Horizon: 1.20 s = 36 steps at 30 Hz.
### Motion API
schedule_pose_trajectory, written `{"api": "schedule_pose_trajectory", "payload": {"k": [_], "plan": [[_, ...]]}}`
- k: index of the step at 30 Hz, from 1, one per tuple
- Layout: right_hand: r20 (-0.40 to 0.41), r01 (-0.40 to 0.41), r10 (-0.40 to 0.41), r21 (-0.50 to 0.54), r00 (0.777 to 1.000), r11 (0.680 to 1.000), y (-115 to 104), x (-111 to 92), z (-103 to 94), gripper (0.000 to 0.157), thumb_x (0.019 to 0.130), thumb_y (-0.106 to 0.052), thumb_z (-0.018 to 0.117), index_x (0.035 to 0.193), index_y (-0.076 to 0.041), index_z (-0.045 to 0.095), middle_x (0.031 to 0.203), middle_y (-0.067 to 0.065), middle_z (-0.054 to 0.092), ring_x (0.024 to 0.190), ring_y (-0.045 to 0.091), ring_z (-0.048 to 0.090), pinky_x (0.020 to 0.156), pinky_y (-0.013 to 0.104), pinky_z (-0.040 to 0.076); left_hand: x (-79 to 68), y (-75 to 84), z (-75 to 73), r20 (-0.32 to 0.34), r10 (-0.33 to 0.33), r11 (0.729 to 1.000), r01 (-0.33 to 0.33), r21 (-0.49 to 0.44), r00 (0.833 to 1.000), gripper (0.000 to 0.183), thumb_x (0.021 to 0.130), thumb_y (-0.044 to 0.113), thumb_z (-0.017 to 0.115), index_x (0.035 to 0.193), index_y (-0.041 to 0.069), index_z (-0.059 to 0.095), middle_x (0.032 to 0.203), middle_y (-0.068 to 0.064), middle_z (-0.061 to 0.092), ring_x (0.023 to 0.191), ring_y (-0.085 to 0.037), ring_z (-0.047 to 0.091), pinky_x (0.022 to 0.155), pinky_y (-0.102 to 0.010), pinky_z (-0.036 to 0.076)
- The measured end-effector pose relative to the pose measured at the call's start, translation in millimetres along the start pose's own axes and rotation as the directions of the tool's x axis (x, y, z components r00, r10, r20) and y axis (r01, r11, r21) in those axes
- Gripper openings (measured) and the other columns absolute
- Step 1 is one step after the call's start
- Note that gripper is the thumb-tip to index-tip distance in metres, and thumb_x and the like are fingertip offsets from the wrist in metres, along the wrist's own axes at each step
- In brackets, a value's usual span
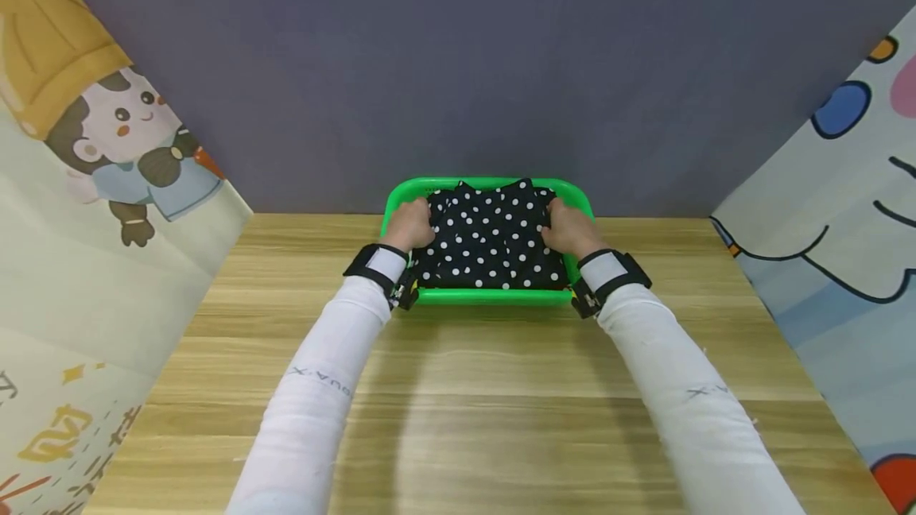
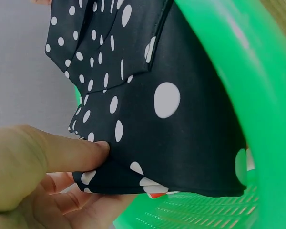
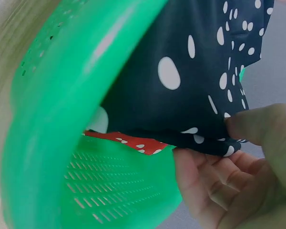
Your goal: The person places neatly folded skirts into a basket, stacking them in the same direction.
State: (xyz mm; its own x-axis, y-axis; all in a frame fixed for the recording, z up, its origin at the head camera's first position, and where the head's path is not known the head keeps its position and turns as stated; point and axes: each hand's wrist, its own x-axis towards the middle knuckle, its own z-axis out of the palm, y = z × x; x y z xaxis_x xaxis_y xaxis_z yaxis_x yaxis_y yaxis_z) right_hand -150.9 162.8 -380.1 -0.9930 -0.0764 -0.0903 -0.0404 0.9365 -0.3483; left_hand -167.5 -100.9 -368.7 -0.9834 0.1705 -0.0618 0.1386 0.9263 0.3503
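A black cloth with white polka dots (image 1: 490, 237) lies folded within a green plastic basket (image 1: 494, 297). My left hand (image 1: 410, 225) pinches the cloth's left edge, thumb on top and fingers beneath, as the left wrist view shows. At the opposite edge my right hand (image 1: 571, 230) pinches it in the same way. Below the black cloth, a red cloth with white dots (image 3: 133, 142) peeks out in the right wrist view. The basket's wall has slotted holes (image 3: 105, 186). Most of the red cloth is hidden.
The basket stands on a wooden table (image 1: 472, 404), close to a dark grey wall panel (image 1: 487, 62) at the back. Cartoon-printed panels rise at the left (image 1: 86, 261) and the right (image 1: 837, 261).
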Motion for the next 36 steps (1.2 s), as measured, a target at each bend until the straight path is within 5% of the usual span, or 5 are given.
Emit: {"api": "schedule_pose_trajectory", "payload": {"k": [8, 16, 21, 26, 36], "plan": [[0.050, 0.005, -0.003, -0.035, 0.999, 0.999, -3, 1, -2.8, 0.048, 0.092, -0.018, 0.048, 0.131, 0.008, 0.037, 0.118, 0.030, 0.054, 0.100, 0.040, 0.057, 0.084, 0.049, 0.046, 3.5, 2.8, 2.5, 0.052, -0.006, 0.999, 0.003, 0.049, 0.999, 0.036, 0.081, 0.006, 0.056, 0.116, -0.004, 0.052, 0.112, -0.020, 0.059, 0.104, -0.034, 0.056, 0.086, -0.041, 0.047], [0.116, -0.062, 0.059, 0.019, 0.992, 0.998, -1, -1, -2.3, 0.049, 0.093, -0.017, 0.047, 0.134, 0.007, 0.033, 0.120, 0.032, 0.051, 0.079, 0.034, 0.064, 0.054, 0.032, 0.052, 3.3, 8.4, -1.3, 0.098, -0.031, 0.998, 0.026, 0.050, 0.995, 0.038, 0.084, 0.007, 0.056, 0.119, -0.003, 0.050, 0.116, -0.020, 0.056, 0.104, -0.033, 0.056, 0.087, -0.040, 0.047], [0.159, -0.080, 0.074, 0.032, 0.985, 0.996, 2, 1, -0.6, 0.051, 0.092, -0.013, 0.045, 0.135, 0.010, 0.031, 0.124, 0.034, 0.047, 0.092, 0.037, 0.062, 0.054, 0.029, 0.053, 3.2, 8.2, -2.5, 0.105, -0.032, 0.998, 0.027, 0.049, 0.994, 0.032, 0.084, 0.006, 0.055, 0.114, -0.002, 0.052, 0.112, -0.017, 0.058, 0.101, -0.031, 0.057, 0.085, -0.039, 0.048], [0.205, -0.078, 0.079, -0.014, 0.976, 0.997, 5, 0, 0.8, 0.047, 0.092, -0.012, 0.045, 0.130, 0.013, 0.036, 0.119, 0.033, 0.050, 0.080, 0.032, 0.065, 0.053, 0.028, 0.053, 4.2, 6.4, -0.9, 0.118, -0.024, 0.998, 0.016, 0.065, 0.993, 0.030, 0.084, 0.007, 0.055, 0.112, -0.003, 0.056, 0.112, -0.018, 0.059, 0.099, -0.030, 0.057, 0.084, -0.038, 0.048], [0.284, -0.072, 0.067, 0.007, 0.956, 0.997, 15, -1, 7.4, 0.036, 0.093, -0.016, 0.045, 0.112, 0.015, 0.050, 0.102, 0.027, 0.057, 0.071, 0.027, 0.066, 0.053, 0.028, 0.054, 2.8, 1.3, 2.8, 0.294, -0.009, 0.993, -0.027, 0.116, 0.956, 0.046, 0.090, 0.029, 0.054, 0.121, -0.005, 0.052, 0.123, -0.019, 0.054, 0.110, -0.029, 0.053, 0.095, -0.038, 0.043]]}}
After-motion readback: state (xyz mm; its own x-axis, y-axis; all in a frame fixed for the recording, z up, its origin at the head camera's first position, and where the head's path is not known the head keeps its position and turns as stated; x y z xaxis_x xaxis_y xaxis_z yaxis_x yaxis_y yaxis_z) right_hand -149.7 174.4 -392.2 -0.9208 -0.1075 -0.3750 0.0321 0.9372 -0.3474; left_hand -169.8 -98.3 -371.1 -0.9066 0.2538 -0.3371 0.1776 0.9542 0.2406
